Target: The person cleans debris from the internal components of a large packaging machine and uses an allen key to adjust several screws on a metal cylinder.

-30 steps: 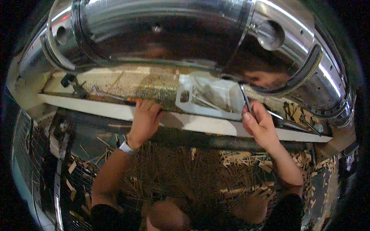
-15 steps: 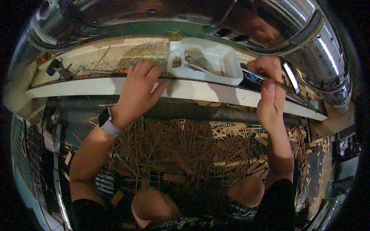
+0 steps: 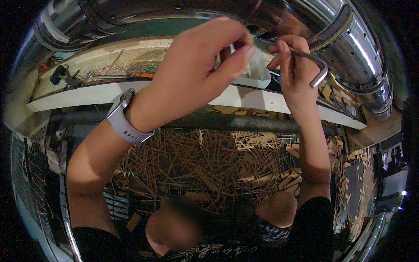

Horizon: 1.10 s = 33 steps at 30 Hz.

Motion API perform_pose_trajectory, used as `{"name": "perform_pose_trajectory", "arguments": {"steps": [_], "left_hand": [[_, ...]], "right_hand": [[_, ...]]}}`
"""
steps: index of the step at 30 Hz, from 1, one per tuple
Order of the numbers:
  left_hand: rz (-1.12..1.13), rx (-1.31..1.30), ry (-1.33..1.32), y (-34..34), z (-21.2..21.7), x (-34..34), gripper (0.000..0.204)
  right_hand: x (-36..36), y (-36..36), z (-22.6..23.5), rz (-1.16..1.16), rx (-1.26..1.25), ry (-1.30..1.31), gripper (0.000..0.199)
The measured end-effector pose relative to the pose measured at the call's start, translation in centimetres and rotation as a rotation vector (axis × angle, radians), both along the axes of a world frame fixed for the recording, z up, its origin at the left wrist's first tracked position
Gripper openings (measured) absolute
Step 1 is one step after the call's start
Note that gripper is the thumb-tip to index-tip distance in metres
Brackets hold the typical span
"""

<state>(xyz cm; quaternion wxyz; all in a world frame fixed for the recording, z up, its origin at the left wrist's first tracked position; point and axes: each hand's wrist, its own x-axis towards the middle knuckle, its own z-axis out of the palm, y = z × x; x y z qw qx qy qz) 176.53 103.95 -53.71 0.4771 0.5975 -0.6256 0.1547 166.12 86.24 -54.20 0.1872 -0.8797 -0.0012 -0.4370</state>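
Note:
My left hand (image 3: 196, 72), with a grey watch (image 3: 122, 120) on the wrist, is raised close to the camera. Its fingertips pinch the near rim of a white plastic tray (image 3: 259, 72), and the hand hides most of the tray. My right hand (image 3: 297, 78) is just right of the tray. It grips an L-shaped metal key (image 3: 317, 70) with the bent end pointing down to the right. The tray rests on a white ledge (image 3: 87, 94).
A large shiny metal duct (image 3: 362, 56) arches over the ledge. On the ledge's left lie an orange-handled tool (image 3: 139, 75) and a black knob (image 3: 59, 75). Below the ledge runs a dark pipe (image 3: 244, 123) over a heap of wooden sticks (image 3: 196, 161).
My left hand has left the ledge's front edge and moved up and right onto the tray. My right hand has lifted with the metal key. The view has closed in on the hands.

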Motion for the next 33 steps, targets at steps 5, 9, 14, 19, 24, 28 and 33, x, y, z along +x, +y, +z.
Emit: {"name": "perform_pose_trajectory", "arguments": {"steps": [5, 9, 14, 19, 24, 28, 33], "left_hand": [[-0.153, -0.152, -0.090, -1.7, 1.6, -2.5, 0.024], [-0.330, 0.045, 0.131, -0.7, 5.2, -2.8, 0.031], [-0.253, 0.076, 0.066, -1.3, 5.2, -2.7, 0.030], [-0.217, 0.066, -0.026, -2.7, 5.0, -3.1, 0.029], [-0.181, 0.032, -0.092, -4.2, 5.3, -3.7, 0.029], [-0.192, 0.047, -0.094, -5.5, 5.7, -3.8, 0.028], [-0.160, 0.124, -0.178, -3.8, 7.0, -3.9, 0.028]], "right_hand": [[-0.1, 0.0, -0.4, -0.025, -0.131, -0.084, 0.008], [-0.6, -0.1, -0.4, 0.000, -0.147, -0.126, 0.014], [-0.2, -1.0, -0.1, -0.031, -0.423, -0.076, 0.025], [0.4, -3.7, -2.2, -0.088, -0.481, -0.072, 0.043], [0.5, -3.7, -1.8, -0.033, -0.334, -0.050, 0.041], [0.6, -5.9, -2.7, -0.010, -0.431, -0.121, 0.033], [0.8, -5.3, -3.2, -0.112, -0.523, -0.118, 0.024]]}}
